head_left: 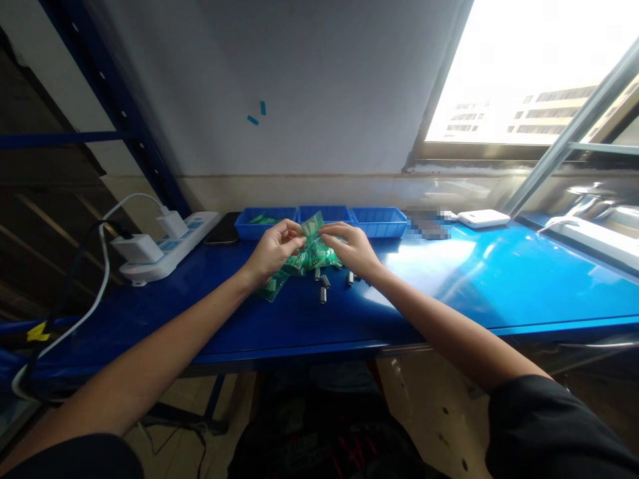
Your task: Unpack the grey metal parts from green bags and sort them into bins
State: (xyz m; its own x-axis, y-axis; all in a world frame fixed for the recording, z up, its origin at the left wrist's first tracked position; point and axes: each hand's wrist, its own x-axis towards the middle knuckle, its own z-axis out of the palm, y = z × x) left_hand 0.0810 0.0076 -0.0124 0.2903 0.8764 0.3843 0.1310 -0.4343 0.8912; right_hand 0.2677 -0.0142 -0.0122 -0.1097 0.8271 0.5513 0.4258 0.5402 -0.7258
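Observation:
Between my two hands is a small green plastic bag (312,226), held up over the table with something pale inside it. My left hand (274,249) pinches its left edge between thumb and fingers. On the other side, my right hand (352,249) has its fingers bent against the bag's right edge. More green bags (322,255) lie in a pile beneath, and one flat green bag (273,286) is below my left hand. Several small metal hexagonal pieces (323,293) are scattered on the blue table (279,326) in front of the pile.
Three blue bins stand along the wall; the left bin (239,229) holds green bags, and the right bin (382,223) stands behind my right hand. A phone (222,229) and a white power strip (172,256) with plugs lie left. A white device (483,218) lies right.

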